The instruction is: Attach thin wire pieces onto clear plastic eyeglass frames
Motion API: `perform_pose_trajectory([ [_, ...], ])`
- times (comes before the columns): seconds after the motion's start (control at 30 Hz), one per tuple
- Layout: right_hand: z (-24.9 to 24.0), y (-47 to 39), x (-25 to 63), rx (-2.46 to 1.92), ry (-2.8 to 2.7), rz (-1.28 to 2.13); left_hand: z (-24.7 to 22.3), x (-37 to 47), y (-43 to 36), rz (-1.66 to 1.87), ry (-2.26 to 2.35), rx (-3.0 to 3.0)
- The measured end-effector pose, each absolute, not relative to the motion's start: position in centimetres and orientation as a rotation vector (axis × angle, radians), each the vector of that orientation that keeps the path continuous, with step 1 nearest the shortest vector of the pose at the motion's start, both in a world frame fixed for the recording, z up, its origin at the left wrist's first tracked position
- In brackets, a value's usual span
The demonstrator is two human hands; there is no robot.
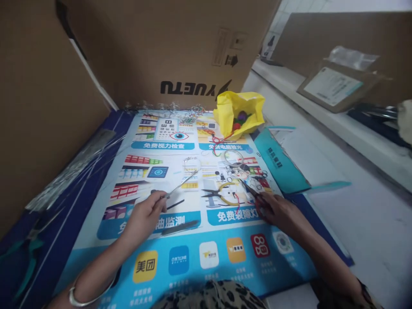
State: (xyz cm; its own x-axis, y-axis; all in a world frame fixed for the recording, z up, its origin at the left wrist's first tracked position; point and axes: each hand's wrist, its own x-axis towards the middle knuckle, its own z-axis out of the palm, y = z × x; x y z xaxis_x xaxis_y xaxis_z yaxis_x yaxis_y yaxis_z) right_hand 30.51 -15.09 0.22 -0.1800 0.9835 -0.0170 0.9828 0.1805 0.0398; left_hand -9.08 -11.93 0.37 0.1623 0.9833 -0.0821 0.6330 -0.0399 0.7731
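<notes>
Over printed worktop (212, 235), gripped slim rod (182, 184) in left hand (148, 213), red-handled tool (251, 191) in right hand (283, 211), seemingly mid-preparation, next likely needing steadiness.

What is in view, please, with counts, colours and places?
Slender tool: one, silvery, left hand
Pointed tool: one, dark, right hand
Pliers: one, yellow-handled, centre
Wire coil: one, silvery, beyond pliers
Bag: one, yellow, back right
Balls: several, red, purple, in bag
Wires: uncounted, mixed, back edge
Poster: one, multicoloured, under pliers
Packet: one, turquoise, right edge
Plastic: uncounted, clear, left edge
Tool: one, teal-handled, far left
Parcel: one, brown, right ledge
Cardboard: uncounted, brown, back
Garment: one, leopard-print, bottom
Bangle: one, silver, left forearm
Hands: two, bare, flanking pliers
</notes>
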Motion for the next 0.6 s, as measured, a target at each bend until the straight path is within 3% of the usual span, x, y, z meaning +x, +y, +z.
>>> perform_pose_trajectory([
  [0.33,2.6,-14.8,30.8,2.209,2.378,-0.205,-0.1,-9.5,-11.7,0.603,1.560,1.784],
  [0.6,3.1,-14.6,30.3,2.305,2.224,-0.090,0.1,-9.6,-11.8,0.580,1.564,1.757],
])
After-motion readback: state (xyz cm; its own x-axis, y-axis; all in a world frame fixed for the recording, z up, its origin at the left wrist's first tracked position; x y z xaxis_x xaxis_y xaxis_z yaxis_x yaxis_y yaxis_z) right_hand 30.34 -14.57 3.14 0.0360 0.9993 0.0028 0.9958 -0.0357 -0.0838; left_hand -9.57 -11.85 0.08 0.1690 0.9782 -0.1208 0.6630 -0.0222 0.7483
